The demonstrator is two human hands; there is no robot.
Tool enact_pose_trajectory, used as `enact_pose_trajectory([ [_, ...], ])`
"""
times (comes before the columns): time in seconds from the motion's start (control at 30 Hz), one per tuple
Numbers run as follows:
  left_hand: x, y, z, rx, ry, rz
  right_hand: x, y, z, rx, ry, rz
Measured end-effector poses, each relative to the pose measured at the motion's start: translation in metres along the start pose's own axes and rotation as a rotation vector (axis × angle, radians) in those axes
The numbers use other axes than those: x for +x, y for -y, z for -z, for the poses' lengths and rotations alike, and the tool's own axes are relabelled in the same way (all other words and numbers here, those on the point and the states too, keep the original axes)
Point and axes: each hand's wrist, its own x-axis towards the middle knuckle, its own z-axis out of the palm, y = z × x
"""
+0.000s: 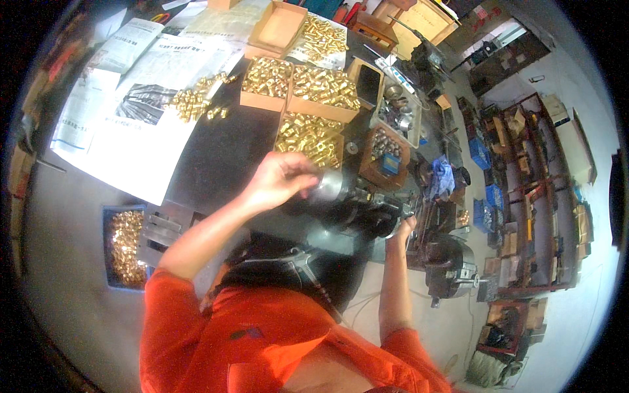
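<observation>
At the centre of the frame the left hand (280, 178) is being held against the chuck (329, 185) of a small lathe (367, 213), fingers curled over its face; whether a brass part is being pinched there cannot be told, since the fingertips are hidden. Right of centre the right hand (404, 228) is being closed around a lever (411, 243) on the machine, though how tightly cannot be made out. Progress is being judged only from how the brass parts lie: three open cardboard boxes (265, 78) at upper centre are being kept full of them, one loose pile (196, 99) is lying on the newspaper (131, 131) at upper left, another heap (322, 36) is lying on paper at the top, and one blue crate (124, 245) at lower left is being filled with more. Which of these are finished and which are waiting cannot be told, so much work is probably left. One empty box (280, 27) is standing at the top, one dark phone (368, 85) is propped by the boxes, and one tray of steel parts (393, 118) and one small wooden box (385, 154) are standing to the right. Single parts are being left uncounted, being too small and too many.
</observation>
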Motion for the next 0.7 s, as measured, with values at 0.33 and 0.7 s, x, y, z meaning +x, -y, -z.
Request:
enact_pose_trajectory([
  [0.33,-0.001,-0.009,0.003,-0.083,-0.003,0.077,-0.016,0.113,-0.05,0.157,0.107,0.225],
  [0.7,0.0,-0.006,0.006,-0.139,-0.013,0.098,-0.065,0.048,0.005,0.08,-0.052,-0.06],
])
